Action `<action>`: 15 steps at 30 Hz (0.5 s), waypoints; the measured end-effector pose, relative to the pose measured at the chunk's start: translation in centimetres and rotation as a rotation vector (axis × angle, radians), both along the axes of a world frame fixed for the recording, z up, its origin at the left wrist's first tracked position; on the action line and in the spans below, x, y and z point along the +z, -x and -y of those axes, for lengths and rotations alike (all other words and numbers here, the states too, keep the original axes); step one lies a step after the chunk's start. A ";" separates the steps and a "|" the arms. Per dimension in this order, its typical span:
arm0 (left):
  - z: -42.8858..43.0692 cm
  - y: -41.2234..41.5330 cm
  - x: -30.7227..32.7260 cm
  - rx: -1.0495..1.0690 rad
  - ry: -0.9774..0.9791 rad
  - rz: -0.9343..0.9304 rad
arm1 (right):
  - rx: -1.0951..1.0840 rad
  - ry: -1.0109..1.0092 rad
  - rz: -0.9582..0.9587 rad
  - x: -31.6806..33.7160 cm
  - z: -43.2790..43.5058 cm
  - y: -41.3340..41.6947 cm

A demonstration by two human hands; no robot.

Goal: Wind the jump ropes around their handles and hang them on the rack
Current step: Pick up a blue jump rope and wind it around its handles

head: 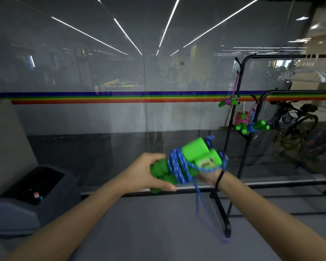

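no text can be read. a pale label [207, 163] with dark marks sits near the end of a green handle [194, 151], at about 4 o'clock from the middle of the view, but it is blurred past reading. a small pale sign [181, 63] bearing two dark marks stands on a pillar [181, 76] behind the glass wall [83, 72], between 12 and 1 o'clock, too small to make out.

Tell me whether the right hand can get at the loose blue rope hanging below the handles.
Probably yes: the right hand sits just under the green handles, the loose blue rope hangs beside its wrist with nothing between, and the left hand holds the handles.
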State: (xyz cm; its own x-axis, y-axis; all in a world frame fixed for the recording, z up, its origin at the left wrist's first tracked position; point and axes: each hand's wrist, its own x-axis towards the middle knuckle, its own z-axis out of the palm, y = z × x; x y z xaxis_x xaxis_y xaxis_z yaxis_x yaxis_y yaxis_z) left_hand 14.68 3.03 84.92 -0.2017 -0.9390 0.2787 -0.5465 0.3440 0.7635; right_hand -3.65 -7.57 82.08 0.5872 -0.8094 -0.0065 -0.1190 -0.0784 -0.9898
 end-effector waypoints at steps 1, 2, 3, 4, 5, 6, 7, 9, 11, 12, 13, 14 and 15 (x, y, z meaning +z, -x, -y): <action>0.3 -0.2 -0.1 0.069 0.007 -0.110 | 0.039 0.048 -0.005 -0.6 -0.3 -0.5; 0.7 -0.5 -0.1 0.126 0.014 -0.191 | 0.095 0.093 0.010 -0.8 -0.7 -1.0; 1.0 -0.8 -0.2 0.182 0.027 -0.221 | 0.159 0.130 0.007 -1.0 -0.9 -1.6; 1.3 -1.1 -0.3 0.248 0.047 -0.183 | 0.190 0.141 -0.020 -0.6 -1.5 -1.9; 1.5 -1.4 -0.5 0.327 0.064 -0.106 | 0.189 0.168 -0.075 -0.5 -1.6 -1.8; 1.7 -1.5 -0.7 0.410 0.084 -0.024 | 0.176 0.238 -0.141 -0.6 -1.7 -1.7; 1.9 -1.7 -0.9 0.485 0.102 0.046 | 0.165 0.346 -0.226 -0.7 -1.7 -1.6; 2.2 -2.0 -1.1 0.577 0.125 0.178 | 0.196 0.560 -0.431 0.0 -2.2 -1.3; 2.3 -2.4 -1.5 0.608 0.087 0.355 | 0.249 0.783 -0.613 0.9 -2.5 -1.1; 2.4 -2.6 -1.7 0.614 0.054 0.476 | 0.264 0.871 -0.652 1.6 -2.8 -0.9; 2.4 -2.8 -2.0 0.608 0.023 0.621 | 0.274 0.930 -0.675 2.4 -3.0 -0.7; 2.3 -2.9 -2.2 0.577 0.000 0.767 | 0.275 0.969 -0.679 3.2 -3.1 -0.6; 2.1 -2.9 -2.4 0.515 -0.015 0.881 | 0.275 0.995 -0.675 3.8 -3.0 -0.5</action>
State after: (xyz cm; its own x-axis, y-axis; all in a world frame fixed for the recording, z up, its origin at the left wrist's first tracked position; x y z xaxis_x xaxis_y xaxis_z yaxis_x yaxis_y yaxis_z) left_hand 17.58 0.93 82.54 0.1000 -0.9716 0.2144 -0.9950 -0.0978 0.0210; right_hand -3.14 -4.57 85.89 0.8569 -0.4853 0.1740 -0.4433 -0.8659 -0.2319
